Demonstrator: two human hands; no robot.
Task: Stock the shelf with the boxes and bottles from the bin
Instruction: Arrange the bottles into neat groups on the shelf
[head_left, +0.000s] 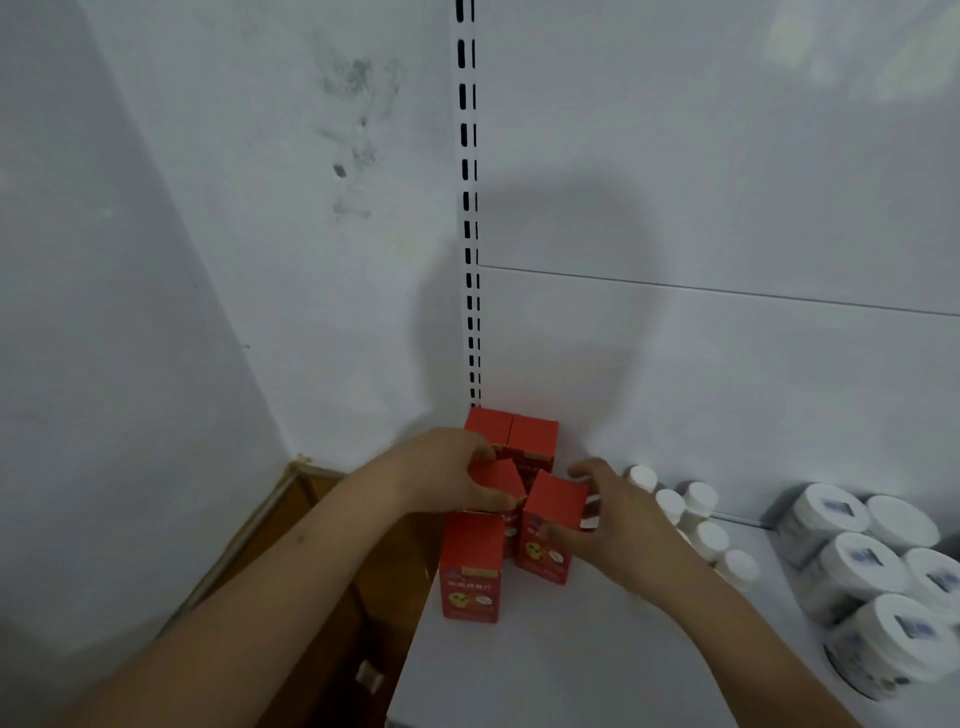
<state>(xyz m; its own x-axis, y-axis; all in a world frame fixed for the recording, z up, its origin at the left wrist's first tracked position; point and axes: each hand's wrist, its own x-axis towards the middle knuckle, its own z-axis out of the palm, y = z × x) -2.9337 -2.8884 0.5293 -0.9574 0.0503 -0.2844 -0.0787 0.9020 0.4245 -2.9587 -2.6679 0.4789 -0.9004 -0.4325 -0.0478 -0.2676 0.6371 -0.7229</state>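
Both hands on the shelf (597, 649), working at its left rear corner.

Left hand (447, 475) clasps a red box (501, 480) tipped off vertical, its top leaning toward the right hand; fingers wrapped over its top and near face.

Right hand (618, 514) holds a second red box (553, 525) upright, thumb on the front face, fingers round the far side. Long axis vertical.

The two held boxes sit just beside each other, between the hands. My reading: the tilted one must come upright before the row closes, and the left hand is the nearer for that.

Count:
- Red boxes: five (two at the back wall (511, 434), two held, one loose (470, 566) nearest the camera below the left hand).
- Small white bottles (698, 501): about six, just right of the right hand, some hidden behind it.
- Large white tubs (857, 571): six, further right.

Bin not in view.
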